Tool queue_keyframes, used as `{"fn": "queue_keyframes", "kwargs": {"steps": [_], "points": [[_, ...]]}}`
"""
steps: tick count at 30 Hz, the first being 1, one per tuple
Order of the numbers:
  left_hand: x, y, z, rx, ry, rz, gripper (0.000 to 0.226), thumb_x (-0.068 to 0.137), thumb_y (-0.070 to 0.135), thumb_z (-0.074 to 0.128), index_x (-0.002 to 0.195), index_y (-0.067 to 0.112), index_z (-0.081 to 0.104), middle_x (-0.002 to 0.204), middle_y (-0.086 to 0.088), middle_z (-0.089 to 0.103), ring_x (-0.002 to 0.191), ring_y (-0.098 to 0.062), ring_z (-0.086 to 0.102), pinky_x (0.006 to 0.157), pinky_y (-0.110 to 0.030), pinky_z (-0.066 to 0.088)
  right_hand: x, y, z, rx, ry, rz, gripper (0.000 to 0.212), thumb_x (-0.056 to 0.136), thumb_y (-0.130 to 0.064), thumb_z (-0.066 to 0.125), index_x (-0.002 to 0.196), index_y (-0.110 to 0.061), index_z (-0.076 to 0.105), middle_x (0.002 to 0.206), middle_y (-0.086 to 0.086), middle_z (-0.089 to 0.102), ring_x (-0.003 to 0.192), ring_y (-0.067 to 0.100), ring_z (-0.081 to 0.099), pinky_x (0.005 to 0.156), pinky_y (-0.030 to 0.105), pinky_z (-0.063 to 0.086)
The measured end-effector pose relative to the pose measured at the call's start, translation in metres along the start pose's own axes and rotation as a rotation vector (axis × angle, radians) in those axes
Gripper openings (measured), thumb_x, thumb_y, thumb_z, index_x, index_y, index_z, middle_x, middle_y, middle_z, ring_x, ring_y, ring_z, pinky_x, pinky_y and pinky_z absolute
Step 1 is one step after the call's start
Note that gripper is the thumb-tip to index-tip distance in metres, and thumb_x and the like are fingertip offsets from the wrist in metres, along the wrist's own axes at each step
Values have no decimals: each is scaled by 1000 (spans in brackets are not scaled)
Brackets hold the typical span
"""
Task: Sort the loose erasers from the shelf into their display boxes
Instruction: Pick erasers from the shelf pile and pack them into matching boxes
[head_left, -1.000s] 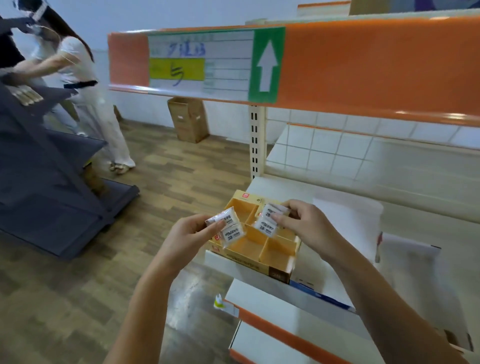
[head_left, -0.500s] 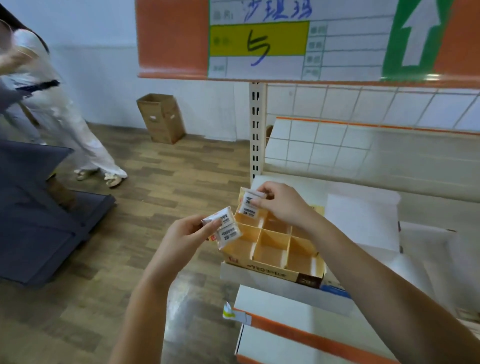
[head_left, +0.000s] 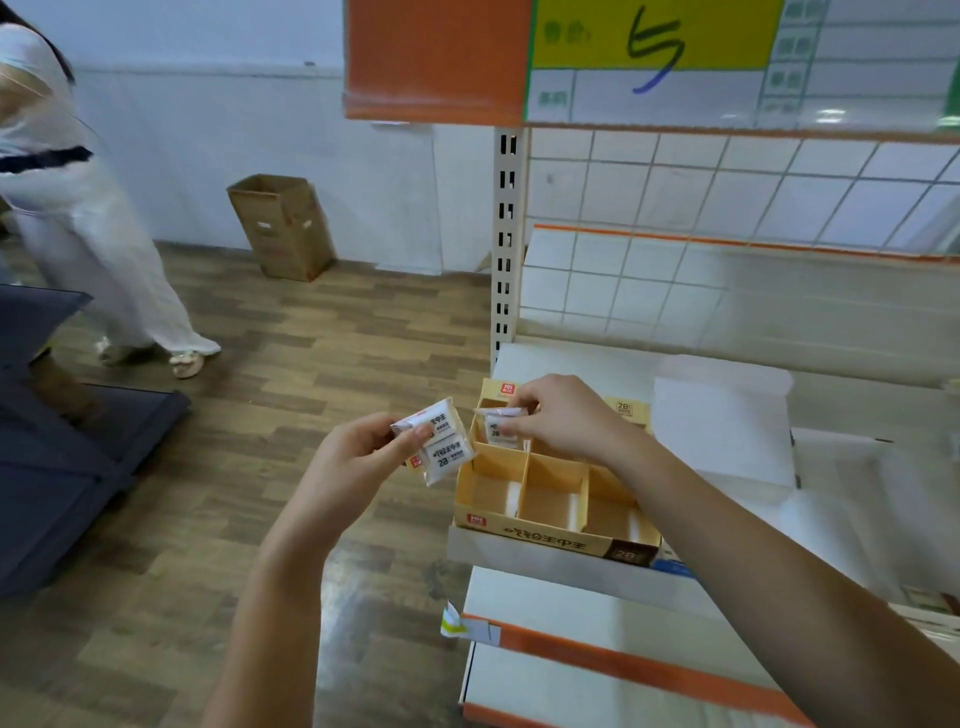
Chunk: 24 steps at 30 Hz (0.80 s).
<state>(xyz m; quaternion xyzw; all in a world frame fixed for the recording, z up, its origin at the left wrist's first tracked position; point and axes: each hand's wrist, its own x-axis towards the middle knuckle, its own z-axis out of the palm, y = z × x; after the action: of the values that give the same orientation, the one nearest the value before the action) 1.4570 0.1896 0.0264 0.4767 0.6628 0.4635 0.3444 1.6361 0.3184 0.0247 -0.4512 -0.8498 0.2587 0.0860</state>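
Eraser (head_left: 500, 431) now lower (back-left compartment)

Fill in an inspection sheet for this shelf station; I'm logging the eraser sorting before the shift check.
Surface: white shelf with orange-edged shelves below.
Job's things: yellow display box with dividers at the shelf's front left; its three front compartments look empty. Wrapped erasers in the left hand; one eraser over the back-left compartment.
Clutter: open white cartons right of the box.
Hands: left hand grips two erasers off the shelf edge; right hand pinches one above the box.
Cables: nothing seen.
Surroundings: wood floor, cardboard box by the wall, a person in white at left, price sign overhead.
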Motion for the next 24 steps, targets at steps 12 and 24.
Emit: {"fn": "queue_keyframes", "kwargs": {"steps": [12, 24], "points": [[-3, -2, 1, -9, -60, -2, 16, 87, 31, 59, 77, 31, 72, 65, 5, 63, 62, -7, 44, 62, -26, 34, -1, 2, 8, -165, 58, -35, 21, 90, -31, 57, 108, -21, 61, 98, -1, 66, 86, 14, 57, 68, 26, 46], [-9, 1, 2, -8, -94, 3, 20, 91, 25, 57, 78, 23, 73, 68, 7, 68, 57, 3, 48, 55, -9, 37, 0, 5, 14, -195, 119, -44, 19, 90, -32, 57, 106, -22, 57, 92, -1, 66, 84, 17, 59, 69, 32, 51]]}}
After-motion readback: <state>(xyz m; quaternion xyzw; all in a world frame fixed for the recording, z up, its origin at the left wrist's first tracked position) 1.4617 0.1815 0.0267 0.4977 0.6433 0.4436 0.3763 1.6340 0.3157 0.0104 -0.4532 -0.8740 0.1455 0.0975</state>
